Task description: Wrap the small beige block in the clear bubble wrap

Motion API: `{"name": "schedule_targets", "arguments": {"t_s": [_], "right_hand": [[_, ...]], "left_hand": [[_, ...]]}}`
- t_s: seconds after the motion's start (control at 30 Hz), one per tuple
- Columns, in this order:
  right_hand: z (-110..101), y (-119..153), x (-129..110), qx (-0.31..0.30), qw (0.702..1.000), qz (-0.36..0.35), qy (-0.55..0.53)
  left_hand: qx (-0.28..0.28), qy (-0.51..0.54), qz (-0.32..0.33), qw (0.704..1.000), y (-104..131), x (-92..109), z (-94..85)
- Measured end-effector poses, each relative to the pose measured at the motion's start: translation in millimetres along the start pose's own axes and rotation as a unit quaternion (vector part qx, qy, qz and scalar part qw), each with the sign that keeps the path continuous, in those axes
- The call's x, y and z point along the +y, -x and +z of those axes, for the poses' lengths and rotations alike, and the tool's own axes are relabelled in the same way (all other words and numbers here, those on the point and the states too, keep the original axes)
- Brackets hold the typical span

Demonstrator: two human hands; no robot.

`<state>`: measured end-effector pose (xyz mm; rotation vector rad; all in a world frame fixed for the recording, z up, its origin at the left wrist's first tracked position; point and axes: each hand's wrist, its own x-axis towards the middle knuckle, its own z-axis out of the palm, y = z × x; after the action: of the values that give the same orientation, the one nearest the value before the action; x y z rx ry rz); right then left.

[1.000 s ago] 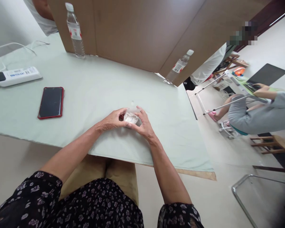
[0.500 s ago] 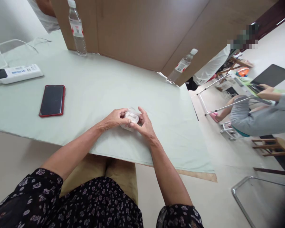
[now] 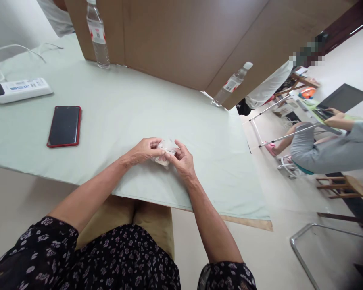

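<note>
Between my hands, just above the near part of the table, is a small clear plastic packet (image 3: 162, 160) with something whitish inside; its exact kind is too small to make out. My left hand (image 3: 145, 151) pinches it from the left, thumb laid along its near side. From the right, my right hand (image 3: 184, 162) grips it with thumb and curled fingers, the index finger raised. Both thumbs nearly meet over the middle of the packet. My fingers hide parts of its sides.
A phone in a red case (image 3: 64, 126) lies to the left, with a white power strip (image 3: 24, 90) beyond it. Two water bottles (image 3: 98, 40) stand against a tall cardboard panel (image 3: 169, 40) at the back. At right, a seated person (image 3: 335, 141) uses a laptop (image 3: 344, 98).
The packet has tilted between my fingers, and more of its near side shows below my thumbs. My hands keep hold of it. The view has shifted slightly.
</note>
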<state>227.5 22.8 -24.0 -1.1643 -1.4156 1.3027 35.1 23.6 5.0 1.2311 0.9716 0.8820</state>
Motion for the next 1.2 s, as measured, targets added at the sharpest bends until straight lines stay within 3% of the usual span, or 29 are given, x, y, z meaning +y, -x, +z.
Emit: {"name": "schedule_targets", "arguments": {"t_s": [0.27, 0.5, 0.73, 0.9, 1.03, 1.2], "right_hand": [[-4, -12, -2, 0.05, 0.998, -0.001, -0.025], [-2, -38, -10, 0.05, 0.996, 0.035, -0.058], [12, -32, -16, 0.085, 0.995, -0.044, -0.032], [16, -18, -20, 0.105, 0.983, -0.124, 0.086], [14, -11, -18, 0.122, 0.954, -0.183, 0.202], [11, -2, -16, 0.103, 0.867, -0.305, 0.381]], "left_hand": [[0.009, 0.015, 0.007, 1.0, -3, -7, -1.8], [-0.001, 0.02, 0.007, 1.0, -4, -9, -4.8], [0.042, -0.001, 0.018, 0.999, -11, -16, -5.5], [0.08, -0.027, 0.046, 0.995, -15, -22, -4.7], [0.084, -0.055, 0.058, 0.993, -15, -23, -4.4], [0.104, -0.119, 0.078, 0.984, -12, -22, -1.5]]}}
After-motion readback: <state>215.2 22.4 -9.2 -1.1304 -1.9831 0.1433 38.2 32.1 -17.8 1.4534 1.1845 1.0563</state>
